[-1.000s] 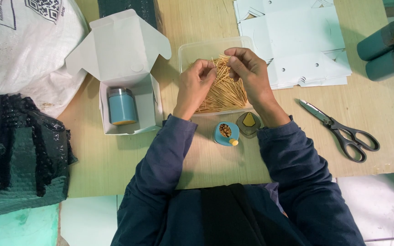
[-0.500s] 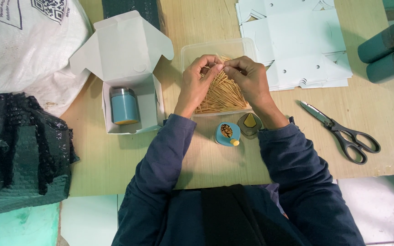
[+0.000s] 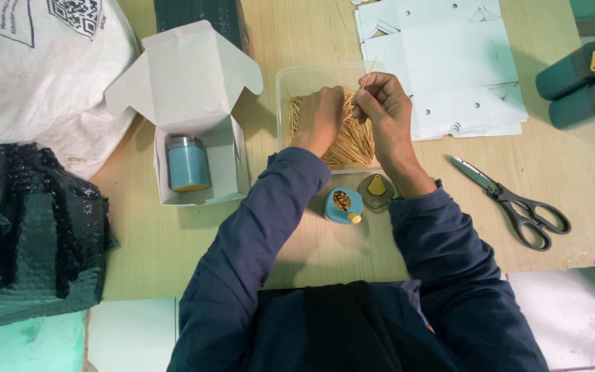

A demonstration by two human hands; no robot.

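Table (image 3: 194,262) of pale wood fills my view, with a white sack (image 3: 29,69) far left, a dark bubble-wrap bundle (image 3: 29,227) near left, and an open white carton (image 3: 194,103) holding a blue canister (image 3: 188,163). Flat carton blanks (image 3: 449,62) lie far right, scissors (image 3: 514,203) near right. I see both hands in the clear tray (image 3: 297,79) of toothpicks (image 3: 342,145): left hand (image 3: 318,118) closed over the pile, right hand (image 3: 383,103) pinching a few sticks; a small blue open container (image 3: 343,204) and its lid (image 3: 376,190) sit just near the tray.
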